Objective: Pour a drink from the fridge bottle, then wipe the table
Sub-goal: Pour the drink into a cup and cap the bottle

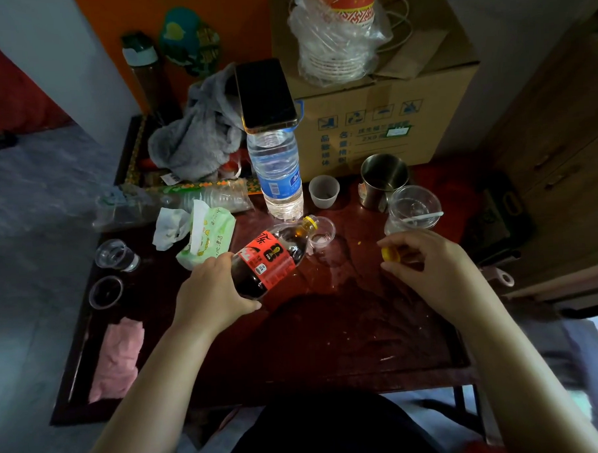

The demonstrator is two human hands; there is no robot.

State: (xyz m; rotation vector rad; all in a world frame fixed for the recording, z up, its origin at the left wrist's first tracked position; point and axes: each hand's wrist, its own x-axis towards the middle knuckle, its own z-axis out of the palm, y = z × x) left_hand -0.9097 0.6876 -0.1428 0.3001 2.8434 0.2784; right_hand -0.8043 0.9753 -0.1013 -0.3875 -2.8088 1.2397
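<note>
My left hand (pixel 211 291) grips the base of a dark drink bottle (pixel 271 258) with a red label. The bottle is tilted far over, its open yellow-ringed neck over the rim of a small clear plastic cup (pixel 322 234) on the dark red table (pixel 346 327). My right hand (pixel 429 265) hovers to the right and pinches the yellow bottle cap (pixel 390 255). A pink cloth (pixel 120 357) lies at the table's left front edge. The tabletop near the cup looks wet.
A water bottle (pixel 278 172) with a phone (pixel 264 94) on top stands behind the cup. Nearby are a white cup (pixel 324 191), a metal mug (pixel 383 178), a clear cup with a spoon (pixel 414 209), a tissue pack (pixel 205 237), two clear cups (pixel 115 256) at left, a grey cloth (pixel 198 138) and a cardboard box (pixel 381 96).
</note>
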